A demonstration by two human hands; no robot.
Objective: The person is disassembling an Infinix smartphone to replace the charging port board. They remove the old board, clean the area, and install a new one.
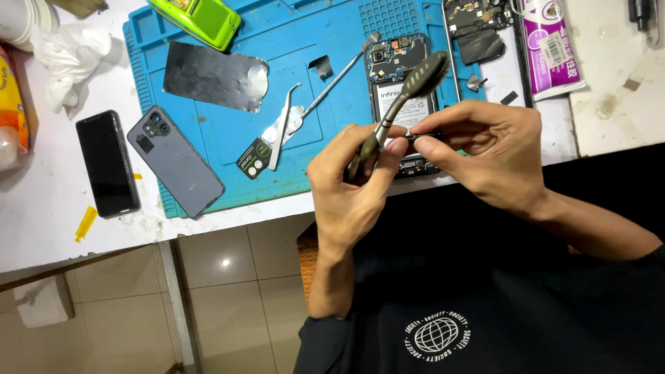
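both hands [360,187] [485,149] met above the opened phone [402,97], blocking the mat's [208,131] near right corner. tweezers [280,128] and a metal sheet [215,82] cluttered its middle. two phones [173,161] [106,163] crowded the left; bare table [41,235] lay beside them.

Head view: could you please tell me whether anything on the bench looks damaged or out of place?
The phone on the blue mat lies open, back removed, battery exposed. Its grey back cover hangs over the mat's edge. A crumpled foil sheet lies nearby. The left hand holds a worn toothbrush; the right hand pinches a tiny part.
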